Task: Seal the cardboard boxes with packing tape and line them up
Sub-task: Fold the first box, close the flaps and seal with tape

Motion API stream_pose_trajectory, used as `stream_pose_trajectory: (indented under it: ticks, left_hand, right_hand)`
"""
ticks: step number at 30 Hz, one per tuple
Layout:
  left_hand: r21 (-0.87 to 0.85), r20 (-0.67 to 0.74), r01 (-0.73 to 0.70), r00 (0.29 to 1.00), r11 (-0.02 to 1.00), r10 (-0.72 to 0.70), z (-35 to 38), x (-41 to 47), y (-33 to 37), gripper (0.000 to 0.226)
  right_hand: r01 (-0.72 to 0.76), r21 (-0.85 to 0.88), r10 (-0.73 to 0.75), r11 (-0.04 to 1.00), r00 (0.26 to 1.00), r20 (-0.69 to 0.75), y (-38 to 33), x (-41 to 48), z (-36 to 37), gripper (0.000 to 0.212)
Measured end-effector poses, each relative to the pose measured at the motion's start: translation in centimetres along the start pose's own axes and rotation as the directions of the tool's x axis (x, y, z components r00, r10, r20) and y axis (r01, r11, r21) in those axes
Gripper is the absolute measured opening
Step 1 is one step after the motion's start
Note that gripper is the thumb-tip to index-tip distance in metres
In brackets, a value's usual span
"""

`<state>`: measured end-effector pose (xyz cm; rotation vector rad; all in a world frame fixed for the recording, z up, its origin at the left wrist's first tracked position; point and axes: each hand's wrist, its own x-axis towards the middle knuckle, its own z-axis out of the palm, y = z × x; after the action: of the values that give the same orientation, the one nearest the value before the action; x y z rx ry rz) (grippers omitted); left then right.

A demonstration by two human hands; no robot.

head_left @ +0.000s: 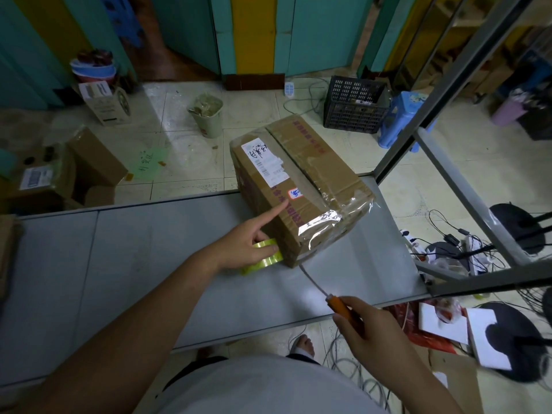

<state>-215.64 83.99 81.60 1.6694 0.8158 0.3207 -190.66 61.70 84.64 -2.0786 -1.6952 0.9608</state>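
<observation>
Cardboard box (298, 180) sits angled on the far-right part of the grey table (134, 264). Clear tape (325, 222) already runs along its top seam and is folded down over the near end, wrinkled and shiny.

At the box's lower near corner, the left hand (248, 243) holds the yellowish tape roll (265, 256) against the cardboard. Thumb & curled fingers grip the roll, w/ the index finger stretched straight along the box's side.

Near the table's front edge, the right hand (367, 330) has its fingers wrapped round the orange handle of a utility knife (343, 309). The thin blade reaches toward that same bottom corner, so the strip looks abt ready to be cut free.

Top seam on this box appears done; the far end can't be judged from here. Another brown box edge (7, 249) shows at the table's left, state unclear. Opened cartons (89, 168) sit on the floor beyond, near a bin (207, 113) & black crate (355, 106). No row of sealed boxes in sight, so the lining-up prob. remains.
</observation>
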Motion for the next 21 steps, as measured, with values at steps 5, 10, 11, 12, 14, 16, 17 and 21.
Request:
stream_pose_trajectory:
  ticks: [5,10,11,12,14,16,17,21]
  left_hand:
    - [0.076,0.004,0.034,0.999,0.997,-0.035,0.0,0.1,0.1,0.102]
    - [0.247,-0.003,0.036,0.999,0.968,-0.036,-0.4,0.1,0.2,0.108]
    - [0.271,-0.004,0.032,0.999,0.962,-0.032,-0.5,0.1,0.2,0.108]
    - [0.297,-0.003,0.026,1.0,0.955,-0.026,-0.5,0.1,0.2,0.108]
    - [0.347,0.005,0.013,1.0,0.938,-0.016,-0.7,0.0,0.1,0.11]
    - [0.39,0.007,0.008,1.0,0.921,-0.012,-0.7,0.0,0.0,0.112]
    - [0.412,0.003,0.012,1.0,0.911,-0.014,-0.7,0.0,0.0,0.113]
    - [0.479,-0.014,0.007,1.0,0.878,0.0,-0.5,0.0,-0.3,0.119]
  right_hand:
    - [0.076,-0.272,-0.102,0.959,0.991,-0.083,5.3,3.7,3.1,0.024]
    - [-0.038,-0.428,-0.012,0.903,0.994,-0.113,8.3,7.6,5.1,0.036]
    - [-0.066,-0.443,0.023,0.894,0.995,-0.102,8.6,7.8,5.2,0.039]
    - [-0.086,-0.437,0.043,0.895,0.993,-0.107,8.5,7.9,5.1,0.041]
    - [-0.069,-0.306,0.008,0.95,0.981,-0.195,7.2,7.9,4.3,0.036]
    - [0.104,-0.146,-0.156,0.984,0.9,-0.408,4.9,8.0,2.9,0.021]
    - [0.22,-0.123,-0.252,0.968,0.814,-0.523,3.1,8.2,2.2,0.015]
    - [0.421,-0.162,-0.43,0.893,0.688,-0.585,-4.6,11.2,0.2,0.016]
